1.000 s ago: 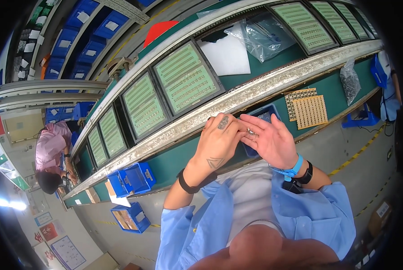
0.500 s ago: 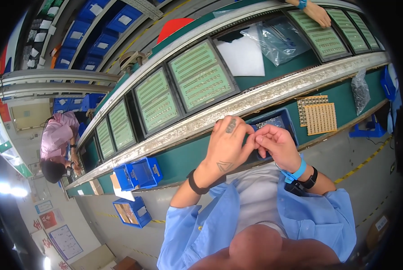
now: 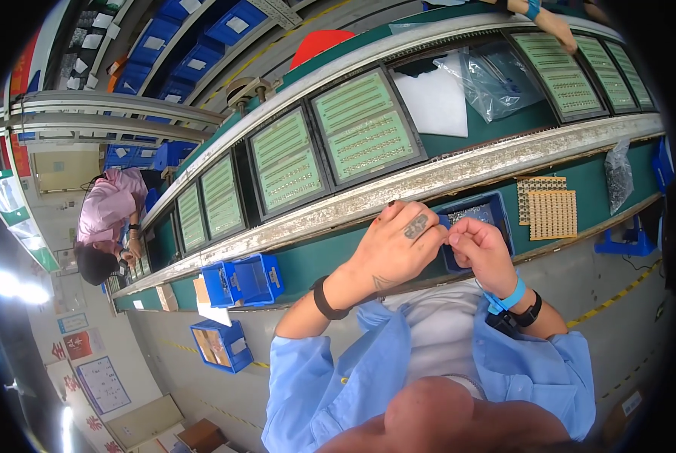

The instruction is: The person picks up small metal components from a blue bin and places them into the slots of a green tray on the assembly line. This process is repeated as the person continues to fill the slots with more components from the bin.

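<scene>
My left hand point(image 3: 402, 245) and my right hand point(image 3: 483, 253) meet over the near bench edge, fingertips close together. The left one is palm down with bent fingers, its thumb mostly hidden. On the right, thumb and forefinger are pinched together; anything between them is too small to make out. Just beyond and partly under my hands stands a blue bin point(image 3: 507, 226) holding small metal parts point(image 3: 471, 214). To its right, two tan perforated boards point(image 3: 553, 214) overlap on the green bench.
Beyond a worn metal rail point(image 3: 519, 153), framed green panels point(image 3: 285, 162) line the conveyor. A white sheet point(image 3: 442, 106) and clear plastic bag point(image 3: 496, 83) lie between panels. Blue bins point(image 3: 261, 281) stand left. One co-worker's hand point(image 3: 555, 29) reaches a far panel; another person point(image 3: 111, 208) works at left.
The whole view has shifted, moving the scene rightward. My left hand has turned slightly, hiding more of its thumb; both hands stay close together. The co-worker's hand at the far panel has shifted toward its top edge.
</scene>
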The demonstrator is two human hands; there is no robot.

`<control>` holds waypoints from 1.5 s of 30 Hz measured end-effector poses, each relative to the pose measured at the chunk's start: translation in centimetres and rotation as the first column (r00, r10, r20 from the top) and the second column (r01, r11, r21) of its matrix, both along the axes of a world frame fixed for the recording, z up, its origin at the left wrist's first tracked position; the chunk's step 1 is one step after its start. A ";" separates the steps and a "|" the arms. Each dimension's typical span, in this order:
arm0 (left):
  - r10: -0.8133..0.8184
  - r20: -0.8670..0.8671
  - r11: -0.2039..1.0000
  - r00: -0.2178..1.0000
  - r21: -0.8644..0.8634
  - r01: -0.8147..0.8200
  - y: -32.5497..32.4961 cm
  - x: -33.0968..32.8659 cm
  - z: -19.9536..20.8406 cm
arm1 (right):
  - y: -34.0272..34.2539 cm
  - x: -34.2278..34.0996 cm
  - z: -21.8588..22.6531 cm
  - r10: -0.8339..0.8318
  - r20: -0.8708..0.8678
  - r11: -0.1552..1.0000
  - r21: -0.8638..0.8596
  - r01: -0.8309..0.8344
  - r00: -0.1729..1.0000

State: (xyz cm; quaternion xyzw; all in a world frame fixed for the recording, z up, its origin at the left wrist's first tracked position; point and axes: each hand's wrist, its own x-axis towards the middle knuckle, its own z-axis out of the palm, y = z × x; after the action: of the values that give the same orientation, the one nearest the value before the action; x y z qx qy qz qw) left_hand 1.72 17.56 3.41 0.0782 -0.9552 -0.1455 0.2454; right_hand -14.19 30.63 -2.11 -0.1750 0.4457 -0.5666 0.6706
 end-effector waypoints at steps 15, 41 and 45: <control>0.435 0.026 0.900 0.900 0.027 -0.436 -16.2 3.6 -2.8 | 0.0 -0.7 0.5 -0.066 0.283 0.997 -0.022 0.075 0.957; 0.486 0.296 0.850 0.822 -0.378 -0.366 -16.8 1.8 -4.4 | 0.6 -0.9 -1.0 -0.058 0.321 0.993 -0.079 0.088 0.945; 0.423 0.262 0.868 0.867 -0.393 -0.304 -16.3 2.4 -3.0 | 0.6 -1.1 -0.6 -0.064 0.369 0.991 -0.089 0.104 0.927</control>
State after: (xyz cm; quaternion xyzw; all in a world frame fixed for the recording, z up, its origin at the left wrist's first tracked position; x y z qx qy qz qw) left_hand 4.11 1.22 0.39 0.2400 -0.9607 0.0862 0.1100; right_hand -15.33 31.27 -2.75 -0.0828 0.2893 -0.6405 0.7065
